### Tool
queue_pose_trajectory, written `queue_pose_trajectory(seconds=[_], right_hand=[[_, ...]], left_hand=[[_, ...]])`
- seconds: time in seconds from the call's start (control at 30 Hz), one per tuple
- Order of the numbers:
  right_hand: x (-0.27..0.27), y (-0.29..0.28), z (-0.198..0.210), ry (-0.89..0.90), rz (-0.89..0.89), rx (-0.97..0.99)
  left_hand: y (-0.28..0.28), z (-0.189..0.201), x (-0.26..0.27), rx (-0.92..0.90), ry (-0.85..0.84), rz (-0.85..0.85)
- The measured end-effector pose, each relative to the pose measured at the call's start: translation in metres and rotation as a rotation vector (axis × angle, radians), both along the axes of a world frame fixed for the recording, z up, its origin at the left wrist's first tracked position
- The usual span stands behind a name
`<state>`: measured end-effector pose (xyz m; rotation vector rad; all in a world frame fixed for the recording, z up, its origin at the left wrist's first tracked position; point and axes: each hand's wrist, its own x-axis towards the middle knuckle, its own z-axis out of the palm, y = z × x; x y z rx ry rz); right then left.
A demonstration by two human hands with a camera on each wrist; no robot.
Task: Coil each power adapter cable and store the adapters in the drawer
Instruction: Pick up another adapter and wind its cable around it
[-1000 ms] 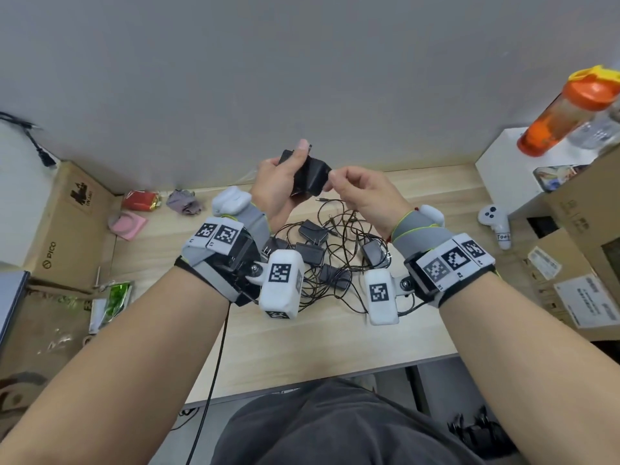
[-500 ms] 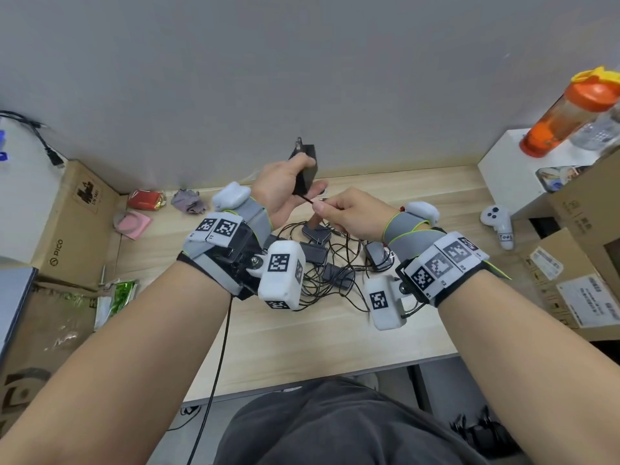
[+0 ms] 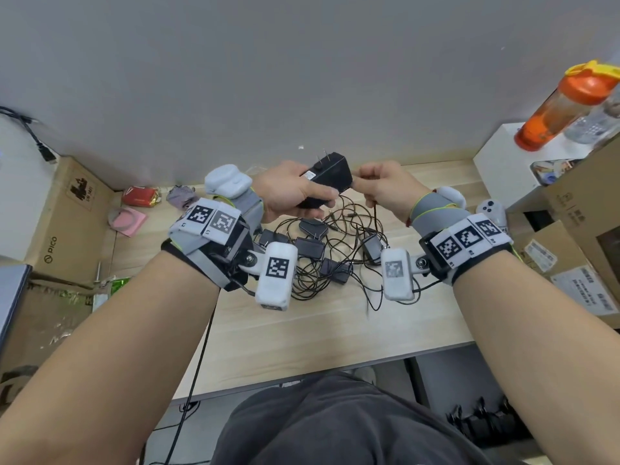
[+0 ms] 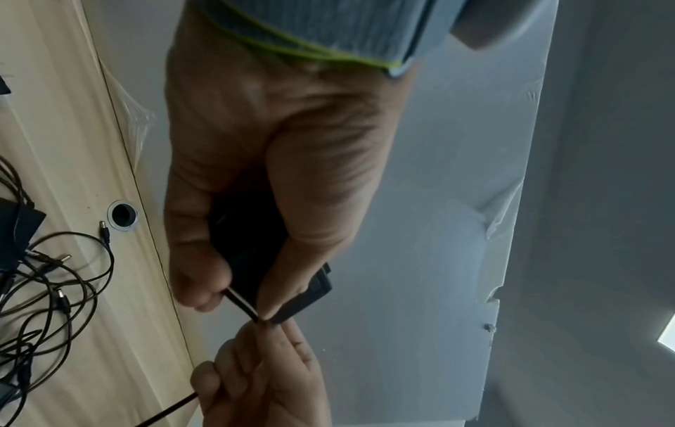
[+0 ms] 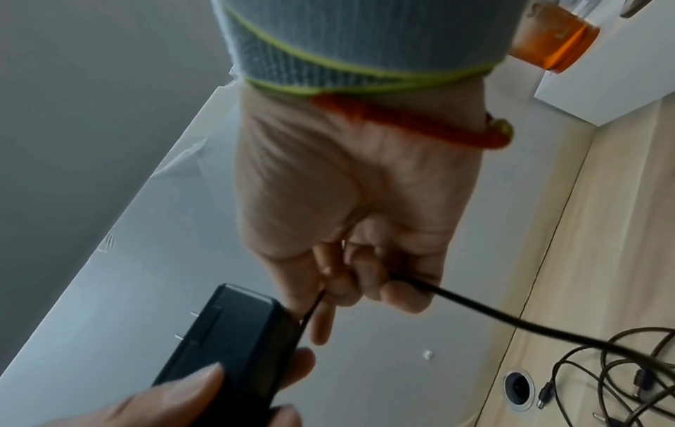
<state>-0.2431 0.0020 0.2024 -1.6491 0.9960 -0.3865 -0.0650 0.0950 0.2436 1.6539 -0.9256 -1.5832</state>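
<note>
A black adapter (image 3: 330,176) is sitting raised above the counter, prongs pointing far, its thin cable (image 5: 511,319) trailing down to the tangled adapters (image 3: 322,253) lying below.

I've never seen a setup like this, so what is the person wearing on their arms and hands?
Both forearms are bare, with no sleeves or gloves. Each wrist carries a grey knitted band edged in lime green, a black-and-grey strap with square black-and-white coded markers, and rounded white plastic pods, one marker each. A thin black cable hangs from the left rig. The right wrist also wears a red cord bracelet.
</note>
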Motion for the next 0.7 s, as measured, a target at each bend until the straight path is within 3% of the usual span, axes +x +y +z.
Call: queue_pose_trajectory(seconds=[0.13, 0.23, 0.33, 0.5, 0.7], right_hand=[[0.0, 0.006, 0.008, -0.17, -0.022, 0.228], [-0.002, 0.01, 0.009, -0.177, 0.048, 0.167], [-0.001, 0.012, 0.008, -0.138, 0.054, 0.074], [0.007, 0.018, 0.007, -0.115, 0.038, -0.005], [0.013, 0.023, 0.007, -0.051, 0.096, -0.052]], left_hand=[[0.002, 0.003, 0.005, 0.063, -0.075, -0.127], [0.002, 0.002, 0.008, 0.037, -0.09, -0.105], [0.001, -0.004, 0.009, -0.028, -0.076, -0.007], [-0.004, -0.007, 0.004, -0.142, 0.023, 0.328], [-0.003, -0.01, 0.004, -0.184, -0.095, 0.415]])
